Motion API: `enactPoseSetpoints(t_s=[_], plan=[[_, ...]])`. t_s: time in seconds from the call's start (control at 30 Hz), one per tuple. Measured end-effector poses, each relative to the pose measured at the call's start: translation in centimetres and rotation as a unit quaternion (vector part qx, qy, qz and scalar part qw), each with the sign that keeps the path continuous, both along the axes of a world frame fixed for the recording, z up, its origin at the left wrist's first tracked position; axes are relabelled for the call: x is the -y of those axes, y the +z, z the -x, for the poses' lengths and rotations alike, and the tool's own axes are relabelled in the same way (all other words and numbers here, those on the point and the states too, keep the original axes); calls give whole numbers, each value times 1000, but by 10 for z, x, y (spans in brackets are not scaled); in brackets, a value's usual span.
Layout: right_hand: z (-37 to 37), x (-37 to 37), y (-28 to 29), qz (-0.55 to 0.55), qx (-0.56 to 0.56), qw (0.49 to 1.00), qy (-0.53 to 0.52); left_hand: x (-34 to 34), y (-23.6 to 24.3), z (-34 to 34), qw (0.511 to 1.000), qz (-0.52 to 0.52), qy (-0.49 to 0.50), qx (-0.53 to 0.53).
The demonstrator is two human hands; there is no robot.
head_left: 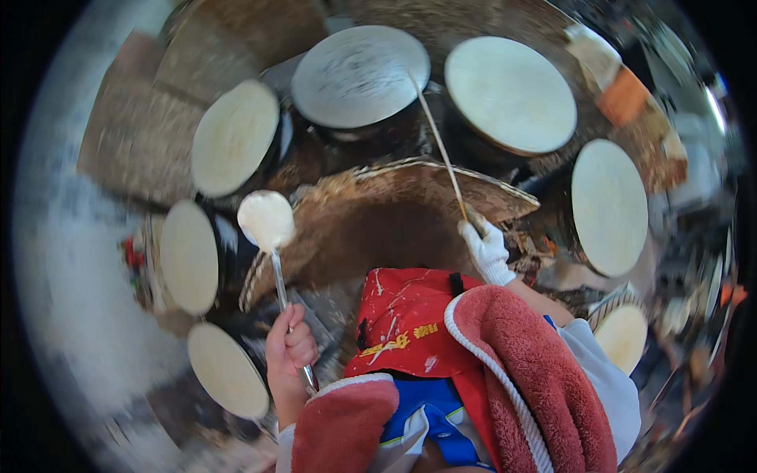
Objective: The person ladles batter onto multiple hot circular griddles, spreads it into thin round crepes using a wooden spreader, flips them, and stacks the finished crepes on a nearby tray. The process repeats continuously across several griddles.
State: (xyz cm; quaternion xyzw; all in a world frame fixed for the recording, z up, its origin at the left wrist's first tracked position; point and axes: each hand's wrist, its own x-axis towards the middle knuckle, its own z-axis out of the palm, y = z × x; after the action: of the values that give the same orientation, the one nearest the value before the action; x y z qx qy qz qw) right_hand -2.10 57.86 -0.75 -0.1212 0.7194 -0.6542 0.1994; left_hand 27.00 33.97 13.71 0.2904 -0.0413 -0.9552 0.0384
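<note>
- Metal ladle [279, 281], cream-coloured at its bowl, gripped by the handle in the bare left hand [290, 347], raised near the pale round plates [235, 138] at left.
- Thin stick [438, 144] held in the white-gloved right hand [487, 248], tip over the right side of a dark-streaked grey plate [359, 75] at top centre; cannot tell whether touching.
- Pink towel [544, 355] at lower right.

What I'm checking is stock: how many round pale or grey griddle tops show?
7 tops: three left, grey one upper centre, one upper right, two right. Others may be hidden.
</note>
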Motion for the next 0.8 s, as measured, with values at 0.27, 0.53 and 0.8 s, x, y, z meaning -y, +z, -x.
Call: enactPoseSetpoints(t_s=[0.27,0.53,0.8], plan=[[40,31,-2,-4,2,978,-208,109,29,266,950,126,-282,-36],[101,180,-14,77,75,967,-232,118,-51,454,908,220,-347,89],[102,220,-34,34,166,953,-251,187,-141,444,570,748,-289,179]])
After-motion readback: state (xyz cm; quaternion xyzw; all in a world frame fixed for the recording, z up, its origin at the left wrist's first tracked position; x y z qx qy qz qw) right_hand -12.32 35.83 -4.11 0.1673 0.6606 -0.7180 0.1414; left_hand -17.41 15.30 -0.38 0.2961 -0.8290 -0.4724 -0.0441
